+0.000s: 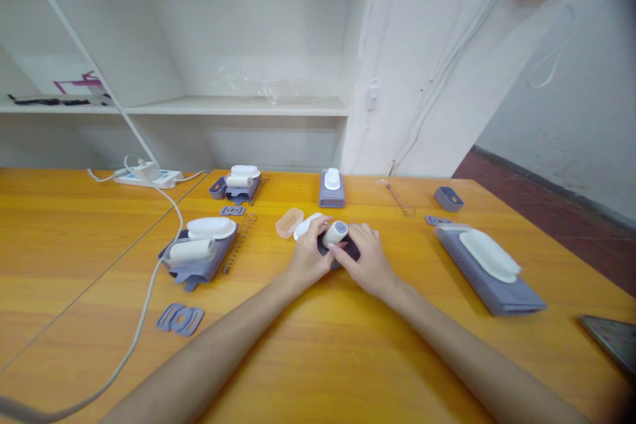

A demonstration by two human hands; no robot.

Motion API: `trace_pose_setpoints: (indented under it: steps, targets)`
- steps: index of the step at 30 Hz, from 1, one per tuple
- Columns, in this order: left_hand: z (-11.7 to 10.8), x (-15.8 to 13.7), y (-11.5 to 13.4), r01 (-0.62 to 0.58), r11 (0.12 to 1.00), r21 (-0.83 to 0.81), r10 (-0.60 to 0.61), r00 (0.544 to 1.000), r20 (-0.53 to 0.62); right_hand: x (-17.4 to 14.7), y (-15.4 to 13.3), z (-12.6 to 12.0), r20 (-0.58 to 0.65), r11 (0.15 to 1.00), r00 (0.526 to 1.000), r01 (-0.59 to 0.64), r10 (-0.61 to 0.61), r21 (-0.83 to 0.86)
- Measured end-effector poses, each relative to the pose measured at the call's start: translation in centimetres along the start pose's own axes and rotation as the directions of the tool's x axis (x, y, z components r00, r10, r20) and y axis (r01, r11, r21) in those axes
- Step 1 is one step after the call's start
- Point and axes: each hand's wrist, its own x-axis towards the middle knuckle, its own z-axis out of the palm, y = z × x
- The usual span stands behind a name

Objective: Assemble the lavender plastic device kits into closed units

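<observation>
At the middle of the table, my left hand and my right hand close in from both sides on a dark grey plastic part. A white cylinder with a grey round end stands tilted in or on this part. My thumbs meet near the cylinder's lower end. My fingers hide most of the grey part, so I cannot tell how the two pieces join. Just behind my left hand lie a white oval piece and a translucent peach-coloured tray.
Grey housings with white oval tops stand at left, back and right. Springs, flat grey plates and a grey cup lie around. A white cable crosses the left side; a dark flat device lies right.
</observation>
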Motion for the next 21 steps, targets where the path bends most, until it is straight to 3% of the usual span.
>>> trace_pose_setpoints:
  steps: [4, 12, 21]
  targets:
    - [-0.2, 0.2, 0.0, 0.0, 0.997, 0.071, 0.002, 1.0, -0.029, 1.9, -0.5, 0.9, -0.033, 0.995, 0.995, -0.092, 0.093, 0.03]
    - [-0.3, 0.3, 0.6, -0.099, 0.964, 0.249, 0.084, 0.994, 0.07, 2.4, 0.0, 0.7, -0.039, 0.998, 0.997, -0.06, 0.061, 0.021]
    - [-0.1, 0.1, 0.1, -0.06, 0.945, 0.322, 0.042, 0.997, 0.063, 2.2, 1.9, -0.1, -0.04, 0.995, 0.997, -0.058, 0.061, 0.081]
